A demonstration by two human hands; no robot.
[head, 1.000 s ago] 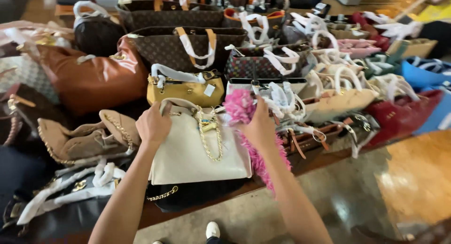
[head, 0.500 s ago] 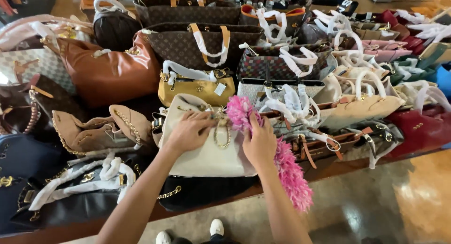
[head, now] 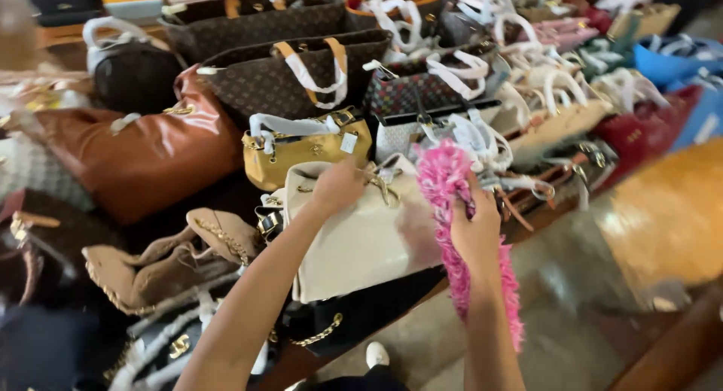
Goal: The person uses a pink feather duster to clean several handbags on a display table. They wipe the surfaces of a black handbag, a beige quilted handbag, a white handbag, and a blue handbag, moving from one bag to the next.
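Note:
A cream handbag (head: 361,237) with a gold chain lies on a table packed with bags. My left hand (head: 339,186) rests on its top edge near the chain and clasp, fingers closed on the bag's upper rim. My right hand (head: 474,227) grips a fluffy pink duster (head: 446,182), which hangs down past my wrist beside the cream bag's right side.
A mustard handbag (head: 301,150) sits just behind the cream one, a big brown leather bag (head: 143,161) to the left, a tan fuzzy bag (head: 166,259) in front left. Patterned dark bags (head: 263,75) and white-handled bags fill the back. Floor shows at the right.
My left hand has slid from the bag's front up to its top edge. My right hand has lifted off the bag and moved right with the pink duster. The camera has tilted.

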